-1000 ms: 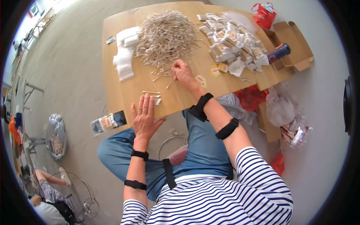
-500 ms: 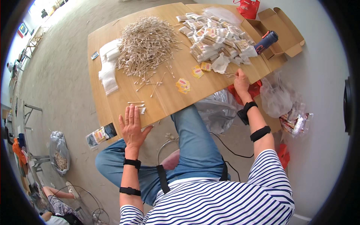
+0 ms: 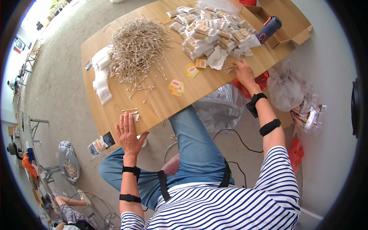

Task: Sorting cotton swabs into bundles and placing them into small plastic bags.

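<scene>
head: swab row (image 3: 135,116) twelve o'clock from your left hand (image 3: 129,138), flat, gripping nothing
right hand (image 3: 244,73): curled, hold unclear; loose swabs (image 3: 229,70), nine o'clock
step: likely gathering; next wants light pinching

1 head-worn fisheye view, looking steeply down over the shirt (image 3: 222,207) and jeans (image 3: 195,142) to the nearby table (image 3: 154,105).

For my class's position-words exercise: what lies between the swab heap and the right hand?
The head view shows yellow card stacks, a crumpled white item and loose swabs.
</scene>
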A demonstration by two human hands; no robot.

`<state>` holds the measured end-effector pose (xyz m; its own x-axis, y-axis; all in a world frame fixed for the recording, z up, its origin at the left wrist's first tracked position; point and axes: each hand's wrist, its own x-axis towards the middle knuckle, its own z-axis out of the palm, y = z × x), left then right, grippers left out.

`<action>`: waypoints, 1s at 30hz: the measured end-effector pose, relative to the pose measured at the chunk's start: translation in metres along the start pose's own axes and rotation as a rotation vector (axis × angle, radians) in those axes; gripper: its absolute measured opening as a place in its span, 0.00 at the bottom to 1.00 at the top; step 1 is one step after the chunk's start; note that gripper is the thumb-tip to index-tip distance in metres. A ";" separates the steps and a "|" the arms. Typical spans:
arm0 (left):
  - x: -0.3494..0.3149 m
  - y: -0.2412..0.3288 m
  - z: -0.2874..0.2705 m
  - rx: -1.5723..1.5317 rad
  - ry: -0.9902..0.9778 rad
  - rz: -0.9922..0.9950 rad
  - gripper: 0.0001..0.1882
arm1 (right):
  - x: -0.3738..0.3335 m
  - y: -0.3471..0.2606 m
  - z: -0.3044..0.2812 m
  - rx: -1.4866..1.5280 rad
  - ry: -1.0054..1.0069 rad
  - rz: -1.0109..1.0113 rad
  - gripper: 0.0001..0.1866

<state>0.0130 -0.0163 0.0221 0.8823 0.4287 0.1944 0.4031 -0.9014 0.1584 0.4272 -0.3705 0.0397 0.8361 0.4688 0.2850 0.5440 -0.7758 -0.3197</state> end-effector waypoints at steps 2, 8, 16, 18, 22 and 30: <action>0.000 -0.001 0.000 0.003 -0.002 -0.001 0.57 | -0.003 0.002 -0.003 0.014 -0.003 -0.021 0.16; -0.002 -0.002 0.001 0.017 0.005 -0.010 0.57 | 0.006 -0.007 0.006 0.012 -0.015 0.031 0.23; -0.002 -0.001 0.002 -0.007 0.004 0.005 0.56 | 0.027 -0.003 0.028 -0.066 0.051 0.131 0.20; -0.001 -0.001 0.002 -0.010 0.000 -0.001 0.56 | 0.024 -0.006 0.027 -0.158 0.171 0.102 0.11; -0.005 -0.008 0.004 0.001 0.018 0.003 0.56 | 0.001 -0.071 0.009 0.066 0.266 0.005 0.06; -0.004 -0.008 0.005 -0.043 0.023 -0.013 0.55 | -0.030 -0.259 0.063 0.325 -0.006 -0.452 0.07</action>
<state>0.0074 -0.0110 0.0155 0.8711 0.4417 0.2147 0.4027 -0.8926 0.2027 0.2659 -0.1569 0.0569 0.5145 0.7277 0.4536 0.8417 -0.3274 -0.4294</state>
